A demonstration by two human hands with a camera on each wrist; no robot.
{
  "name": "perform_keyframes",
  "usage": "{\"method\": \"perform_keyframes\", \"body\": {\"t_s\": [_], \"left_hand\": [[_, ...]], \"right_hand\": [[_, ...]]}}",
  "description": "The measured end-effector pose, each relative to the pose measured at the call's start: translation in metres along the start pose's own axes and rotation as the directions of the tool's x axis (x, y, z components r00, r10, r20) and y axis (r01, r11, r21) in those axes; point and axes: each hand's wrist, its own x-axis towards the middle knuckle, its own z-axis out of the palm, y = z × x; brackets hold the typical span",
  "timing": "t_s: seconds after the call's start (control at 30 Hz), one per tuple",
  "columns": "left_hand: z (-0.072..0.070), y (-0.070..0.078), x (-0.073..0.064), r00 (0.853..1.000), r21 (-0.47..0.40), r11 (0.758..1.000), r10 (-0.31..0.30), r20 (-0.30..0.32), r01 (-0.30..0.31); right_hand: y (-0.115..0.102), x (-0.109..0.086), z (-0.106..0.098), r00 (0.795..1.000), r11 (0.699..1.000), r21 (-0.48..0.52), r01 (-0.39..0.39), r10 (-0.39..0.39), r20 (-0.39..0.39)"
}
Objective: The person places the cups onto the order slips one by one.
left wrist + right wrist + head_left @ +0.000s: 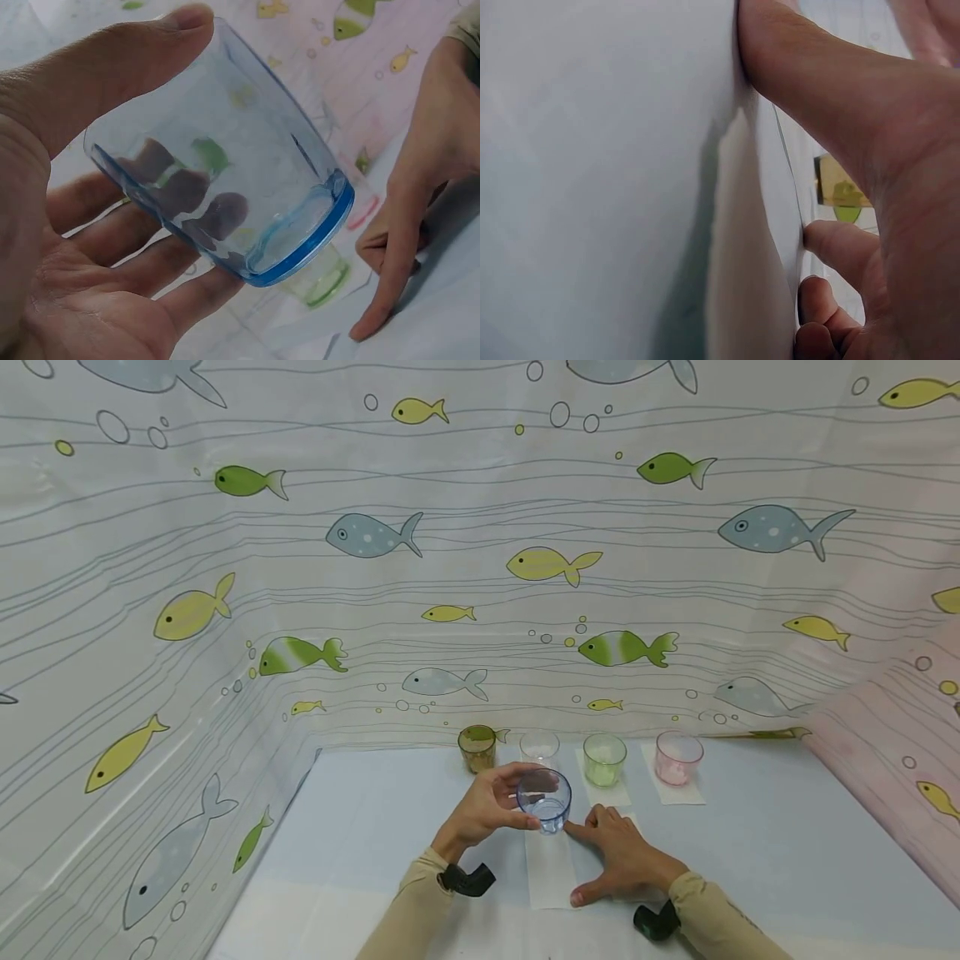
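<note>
My left hand (483, 810) holds a clear blue glass (543, 793) above the table, thumb on one side and fingers on the other. In the left wrist view the glass (255, 150) is tilted, with its thick blue base toward the lower right. Below it lies a white paper strip (550, 875). My right hand (630, 856) rests beside the glass, thumb and index finger spread out and touching down at the strip, the other fingers bent. The right wrist view shows a lifted edge of paper (739, 247) near the thumb (810, 52).
Along the back stand a brown glass (477, 750), a colourless glass (539, 747), a green glass (604, 760) and a pink glass (678, 758). Paper pieces (692, 793) lie under the green and pink ones. A fish-patterned sheet (487, 585) rises behind the table (300, 877).
</note>
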Motion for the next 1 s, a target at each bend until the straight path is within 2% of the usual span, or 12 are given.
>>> {"method": "perform_keyframes", "body": {"t_s": [0.27, 0.53, 0.63, 0.8, 1.0], "left_hand": [[-0.002, -0.018, -0.001, 0.992, -0.029, 0.994, -0.102, 0.077, 0.104], [-0.004, -0.032, -0.004, 0.971, 0.032, 0.974, -0.227, 0.077, 0.225], [-0.004, -0.035, -0.005, 0.966, 0.050, 0.968, -0.249, 0.076, 0.245], [-0.003, -0.045, -0.007, 0.965, 0.066, 0.968, -0.248, 0.085, 0.243], [-0.004, -0.050, -0.010, 0.962, 0.072, 0.964, -0.260, 0.080, 0.254]], "right_hand": [[0.001, 0.000, -0.001, 1.000, 1.000, -0.009, 0.008, -0.008, -0.022], [0.000, -0.001, -0.002, 0.998, 1.000, -0.006, 0.030, -0.030, -0.049], [0.001, -0.002, -0.002, 0.998, 0.999, -0.012, 0.043, -0.043, -0.056], [0.004, -0.001, 0.000, 0.996, 0.998, -0.025, 0.061, -0.062, -0.069], [0.003, 0.000, 0.001, 0.998, 0.999, -0.023, 0.050, -0.051, -0.049]]}}
